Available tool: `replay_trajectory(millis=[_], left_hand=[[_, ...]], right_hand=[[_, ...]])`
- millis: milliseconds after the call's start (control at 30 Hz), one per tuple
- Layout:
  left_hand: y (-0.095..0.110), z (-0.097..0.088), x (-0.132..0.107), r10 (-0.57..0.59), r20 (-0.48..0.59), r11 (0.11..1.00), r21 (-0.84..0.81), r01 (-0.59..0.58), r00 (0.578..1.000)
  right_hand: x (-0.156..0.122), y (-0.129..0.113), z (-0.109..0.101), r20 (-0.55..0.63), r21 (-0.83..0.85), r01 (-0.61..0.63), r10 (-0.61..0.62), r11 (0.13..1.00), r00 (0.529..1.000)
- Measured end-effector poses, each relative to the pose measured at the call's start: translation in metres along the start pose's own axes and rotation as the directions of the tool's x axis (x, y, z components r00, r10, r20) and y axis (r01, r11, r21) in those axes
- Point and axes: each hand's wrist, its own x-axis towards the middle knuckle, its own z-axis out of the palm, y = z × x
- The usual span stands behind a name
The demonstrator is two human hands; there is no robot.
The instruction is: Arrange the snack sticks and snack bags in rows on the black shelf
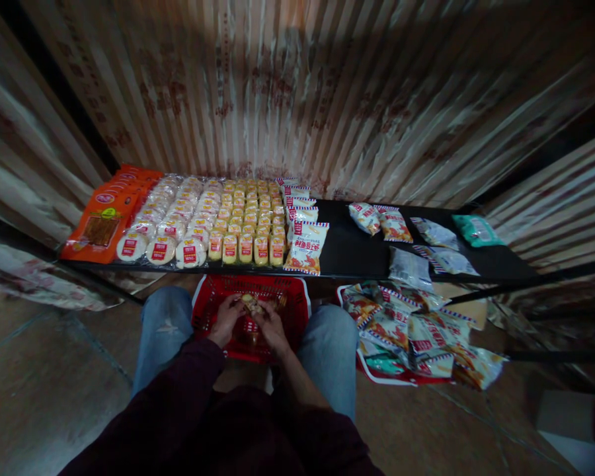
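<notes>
Both hands are over a red plastic basket [297, 284] between my knees. My left hand [227, 318] and my right hand [272, 327] have their fingers closed on a small yellowish wrapped snack cake [250, 303], one at each side. It resembles the yellow wrapped cakes [246, 250] standing in rows on the black shelf [337, 244] in front of me. Fingers cover part of its wrapper. A few more small packets lie lower in the basket, too dim to make out well.
Round white wrapped cakes [191, 251] and orange bags [99, 221] fill the shelf's left. White-and-red snack bags [306, 248] stand mid-shelf, with a few bags lying farther right, including a teal one [477, 231]. A second basket [389, 379], heaped with snack bags [426, 337], sits by my right knee.
</notes>
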Motion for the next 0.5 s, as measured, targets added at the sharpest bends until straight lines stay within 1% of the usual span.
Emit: replay_trajectory(millis=[100,200,267,300,333,400,433,500], left_hand=[[0.003,0.001,-0.002,0.018,-0.010,0.999,0.040,-0.018,1.000],[0.005,0.002,-0.004,0.037,-0.005,0.997,0.074,-0.036,0.999],[0.006,0.003,-0.005,0.046,0.006,0.994,0.096,-0.046,0.999],[0.007,0.003,-0.005,0.048,0.010,0.993,0.110,-0.049,0.999],[0.009,0.003,-0.006,0.049,0.013,0.991,0.128,-0.050,0.999],[0.011,0.003,-0.006,0.048,0.021,0.984,0.172,-0.051,0.999],[0.012,0.002,-0.007,0.049,0.026,0.979,0.196,-0.054,0.998],[0.014,0.003,-0.009,0.054,0.044,0.968,0.241,-0.063,0.998]], right_hand=[[-0.005,-0.005,0.001,0.041,-0.020,0.061,-0.060,0.998,0.997],[-0.008,-0.008,0.003,0.048,-0.068,0.144,-0.141,0.987,0.989],[-0.010,-0.012,0.003,0.039,-0.093,0.161,-0.158,0.983,0.987],[-0.011,-0.013,0.003,0.035,-0.081,0.144,-0.142,0.986,0.989],[-0.011,-0.015,0.003,0.034,-0.044,0.104,-0.103,0.994,0.994],[-0.013,-0.020,0.003,0.055,0.101,-0.043,0.038,0.994,0.998],[-0.014,-0.022,0.003,0.079,0.192,-0.135,0.121,0.972,0.989],[-0.016,-0.025,0.002,0.146,0.359,-0.296,0.260,0.885,0.954]])
